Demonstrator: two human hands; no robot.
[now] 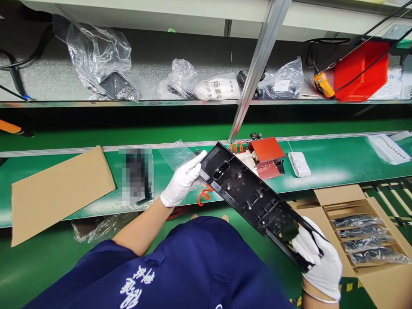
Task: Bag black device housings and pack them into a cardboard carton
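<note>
A long black plastic housing [244, 189] is held tilted in front of my body, its ribbed inner side with screw posts and an oval slot facing up. My left hand [185, 180], in a white glove, pinches its upper left end. At the lower right end my right hand [317, 255], also gloved, wraps round the edge near a rectangular opening. Behind the housing, an orange-red box-shaped fixture [267, 154] stands on the green bench, partly covered by it. A coiled orange air hose [205, 196] shows beside my left hand.
On the bench lie a cardboard sheet [64, 189], a bagged dark part [138, 176] and a folded white paper [299, 164]. An open carton [350, 201] with several bagged parts stands at right. The shelf [148, 102] carries plastic bags, an orange screwdriver [323, 84] and a red bin [362, 73].
</note>
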